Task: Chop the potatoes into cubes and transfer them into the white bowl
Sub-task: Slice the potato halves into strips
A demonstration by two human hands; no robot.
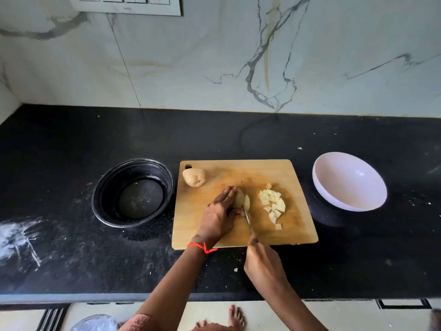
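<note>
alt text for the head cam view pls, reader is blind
A person's left hand holds a half-cut potato on a wooden cutting board while the right hand cuts it with a knife. Potato cubes lie to its right; an empty white bowl sits further right.

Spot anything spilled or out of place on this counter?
A white powdery smear marks the black counter at far left, with pale flecks scattered nearby. One small pale scrap lies off the cutting board, on the counter beside the right hand. Nothing else stands out.
</note>
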